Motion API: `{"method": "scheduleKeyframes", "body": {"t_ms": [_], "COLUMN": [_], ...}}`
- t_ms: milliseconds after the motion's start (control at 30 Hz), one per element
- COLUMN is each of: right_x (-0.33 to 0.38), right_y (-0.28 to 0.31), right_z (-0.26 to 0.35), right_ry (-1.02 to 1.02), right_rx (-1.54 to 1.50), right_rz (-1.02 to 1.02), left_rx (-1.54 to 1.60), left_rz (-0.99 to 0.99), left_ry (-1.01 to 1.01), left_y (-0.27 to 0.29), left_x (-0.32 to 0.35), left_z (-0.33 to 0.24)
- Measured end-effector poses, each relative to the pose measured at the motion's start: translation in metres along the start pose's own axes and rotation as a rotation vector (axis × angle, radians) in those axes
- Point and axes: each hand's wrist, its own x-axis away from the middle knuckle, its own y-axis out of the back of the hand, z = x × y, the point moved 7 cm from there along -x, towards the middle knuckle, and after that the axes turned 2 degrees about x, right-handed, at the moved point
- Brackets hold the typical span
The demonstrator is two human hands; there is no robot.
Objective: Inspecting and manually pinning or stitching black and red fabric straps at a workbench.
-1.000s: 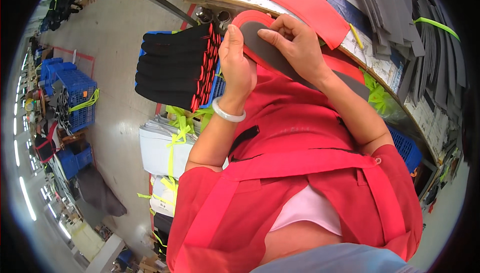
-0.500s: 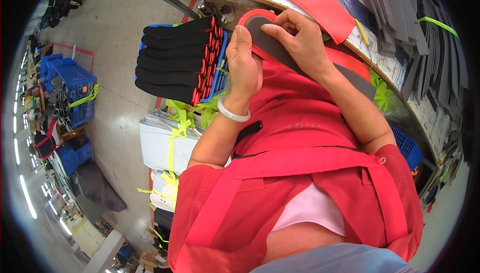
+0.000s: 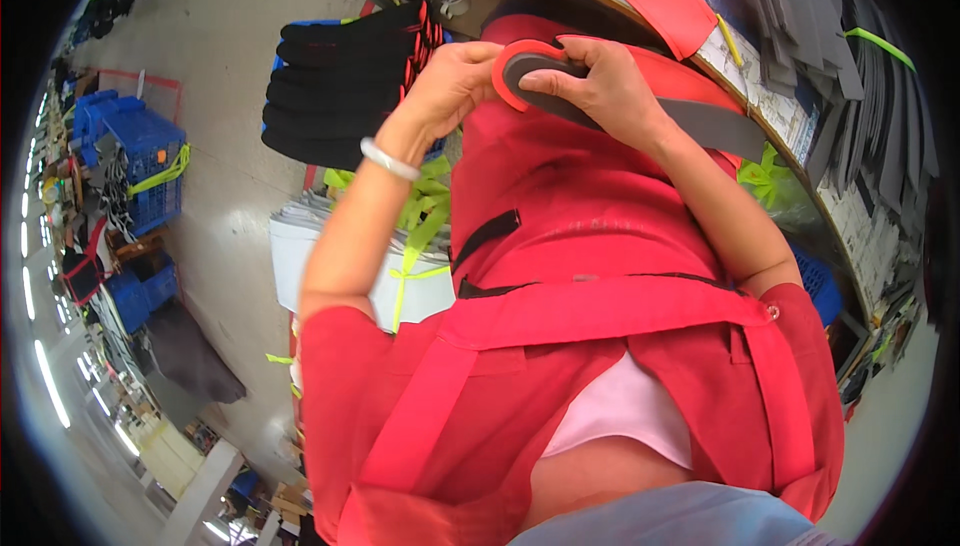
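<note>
I pinch the grey foam insole with its orange backing (image 3: 640,106) in both hands, left hand (image 3: 455,81) and right hand (image 3: 600,91) closed on its rounded end; I'd keep the edges flush.

— From where is the scene viewed?
— One view is given, from a wide fisheye camera worn on the head and aimed steeply down along the red apron (image 3: 600,346).

— How near is it set?
— Very near: the apron fills the lower middle, and both forearms are seen rising from it toward the tabletop (image 3: 800,126) at the top edge.

— What is taken in at the sides?
— The floor (image 3: 230,216) is shown far below on the left. Straight edges are bent toward the rim, and the corners are blacked out.
</note>
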Motion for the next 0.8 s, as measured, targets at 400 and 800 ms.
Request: {"method": "scheduleKeyframes", "body": {"t_ms": [400,800], "right_x": [0.019,0.022], "right_y": [-0.011,-0.019], "right_z": [-0.026,-0.024], "right_ry": [-0.076,-0.111], "right_rx": [-0.080,-0.100], "right_rz": [0.073,0.163], "left_rx": [-0.172,0.138], "left_rz": [0.100,0.136], "left_ry": [0.068,0.120], "left_y": [-0.020,-0.025], "left_x": [-0.003,0.002], "left_z": [0.033,0.051]}}
